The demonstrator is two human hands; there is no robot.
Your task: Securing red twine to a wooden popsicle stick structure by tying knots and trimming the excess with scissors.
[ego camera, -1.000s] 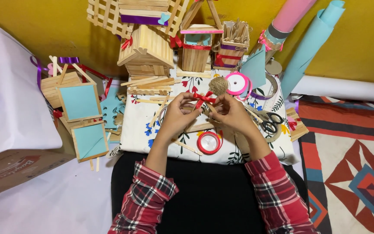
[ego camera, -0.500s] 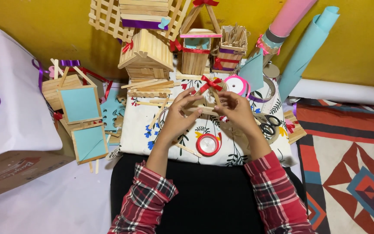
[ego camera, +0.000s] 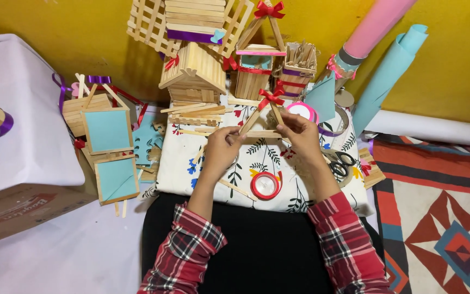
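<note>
- Far left: blue-panelled stick frames (ego camera: pixel 108 147) lay flat beside the floral cloth (ego camera: pixel 191 169); same spot as 1 s earlier.
- L hand (ego camera: pixel 221 149): fingers closed on the left base corner of the stick triangle (ego camera: pixel 262 122), pinching it.
- Triangle w/ red bow (ego camera: pixel 271 98) at apex: held upright over the cloth, betw. both hands. Earlier frames showed the bow low, bunched at the fingertips; by now it had risen and the frame stood opened out, so I judged the bow was fixed on.
- Red ribbon spool (ego camera: pixel 266 185): on cloth, just below hands, untouched.
- R hand (ego camera: pixel 300 133): closed on the right side of the triangle.
- Scissors (ego camera: pixel 344 163): right edge of cloth, idle.
</note>
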